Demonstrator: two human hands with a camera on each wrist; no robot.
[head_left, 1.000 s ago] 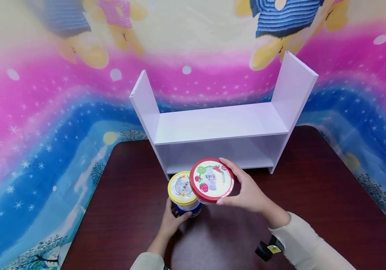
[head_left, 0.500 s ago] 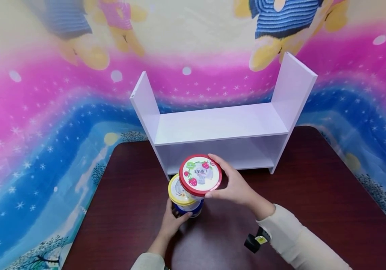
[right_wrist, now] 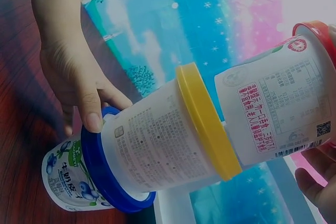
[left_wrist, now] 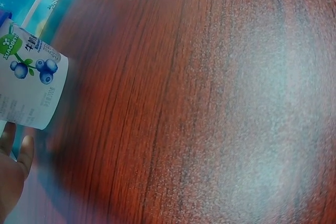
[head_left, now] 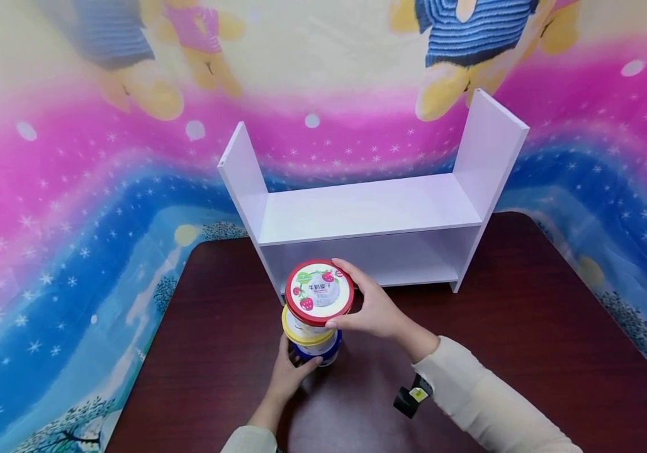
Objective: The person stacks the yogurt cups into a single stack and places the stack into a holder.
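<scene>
Three round paper tubs stand one above another in the head view. At the bottom is the blue-lidded tub (head_left: 331,351) with blueberries printed on it (left_wrist: 34,72). The yellow-lidded tub (right_wrist: 155,137) sits on its lid. My left hand (head_left: 286,375) has thumb and fingers around the stack at the blue lid. My right hand (head_left: 379,313) grips the red-lidded tub (head_left: 320,290), strawberries on its lid, by its right side. In the right wrist view its base is right at the yellow lid, slightly tilted; full contact cannot be told.
Behind the tubs stands a white two-level shelf (head_left: 369,207) with tall side panels. All of it rests on a dark red-brown wooden table (head_left: 216,352). A colourful printed backdrop (head_left: 131,189) surrounds the table. A black device (head_left: 412,396) is strapped to my right wrist.
My right hand has carried the red-lidded tub left, from the right of the yellow-lidded tub to over its lid. My left hand has stayed at the lower tubs.
</scene>
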